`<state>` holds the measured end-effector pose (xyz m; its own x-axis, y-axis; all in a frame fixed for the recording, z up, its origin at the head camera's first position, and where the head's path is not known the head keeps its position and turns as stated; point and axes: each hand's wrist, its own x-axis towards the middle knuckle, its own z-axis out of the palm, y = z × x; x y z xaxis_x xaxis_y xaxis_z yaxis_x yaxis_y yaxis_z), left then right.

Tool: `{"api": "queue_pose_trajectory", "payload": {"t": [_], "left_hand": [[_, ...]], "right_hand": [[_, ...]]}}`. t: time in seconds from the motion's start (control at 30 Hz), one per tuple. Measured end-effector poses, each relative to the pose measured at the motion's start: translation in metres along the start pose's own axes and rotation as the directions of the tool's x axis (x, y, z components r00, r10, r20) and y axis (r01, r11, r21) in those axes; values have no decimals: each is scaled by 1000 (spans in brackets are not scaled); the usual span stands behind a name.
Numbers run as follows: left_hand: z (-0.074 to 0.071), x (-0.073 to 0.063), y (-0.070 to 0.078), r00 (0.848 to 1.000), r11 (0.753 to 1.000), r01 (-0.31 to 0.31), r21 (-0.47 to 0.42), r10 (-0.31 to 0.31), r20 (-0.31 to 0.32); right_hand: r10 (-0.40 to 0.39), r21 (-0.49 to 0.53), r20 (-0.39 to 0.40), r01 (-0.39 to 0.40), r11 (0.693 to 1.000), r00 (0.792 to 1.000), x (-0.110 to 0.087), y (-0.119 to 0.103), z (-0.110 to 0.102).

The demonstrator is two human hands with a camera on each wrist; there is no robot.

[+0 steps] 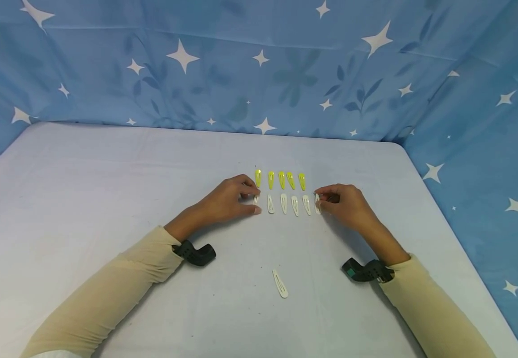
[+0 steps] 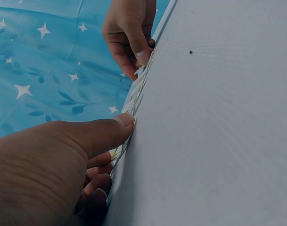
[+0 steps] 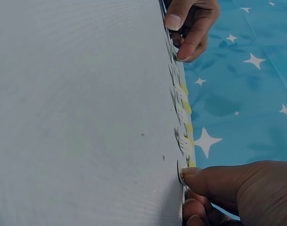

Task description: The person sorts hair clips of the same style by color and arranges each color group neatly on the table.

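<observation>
White snap hair clips [image 1: 283,204] lie in a row across the table, below a row of yellow snap hair clips [image 1: 281,180]. At the row's left end my left hand [image 1: 234,199] holds a white hair clip [image 1: 256,200] between thumb and fingers, and the hand partly covers it. My right hand [image 1: 346,203] pinches the white hair clip [image 1: 317,203] at the right end, its thumb [image 3: 192,176] lying against the clip in the right wrist view. Nearer the front, a single white hair clip [image 1: 280,284] lies apart, slightly tilted.
A white cloth [image 1: 84,223] covers the table. Blue curtains with white stars [image 1: 232,74] hang behind it and along the right side. Each wrist wears a black camera mount [image 1: 194,253].
</observation>
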<state>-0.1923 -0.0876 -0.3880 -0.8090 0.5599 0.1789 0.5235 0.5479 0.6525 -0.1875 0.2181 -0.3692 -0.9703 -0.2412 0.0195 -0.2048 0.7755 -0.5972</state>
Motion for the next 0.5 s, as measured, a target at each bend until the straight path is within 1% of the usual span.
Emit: {"api": "queue_pose_trajectory", "payload": {"t": [0.2, 0.37, 0.43, 0.5], "left_hand": [[-1, 0, -2, 1000, 1000, 6, 0, -6, -4], [0, 0, -2, 1000, 1000, 2, -7, -2, -2], [0, 0, -2, 1000, 1000, 2, -6, -2, 1], [-1, -1, -2, 1000, 1000, 3, -1, -3, 1]], "right_hand": [[7, -10, 17, -6, 1000, 1000, 1, -3, 0], [24, -26, 19, -24, 999, 1000, -3, -7, -5], [19, -27, 18, -18, 999, 1000, -4, -8, -6], [-9, -21, 8, 9, 1000, 1000, -4, -10, -7]]}}
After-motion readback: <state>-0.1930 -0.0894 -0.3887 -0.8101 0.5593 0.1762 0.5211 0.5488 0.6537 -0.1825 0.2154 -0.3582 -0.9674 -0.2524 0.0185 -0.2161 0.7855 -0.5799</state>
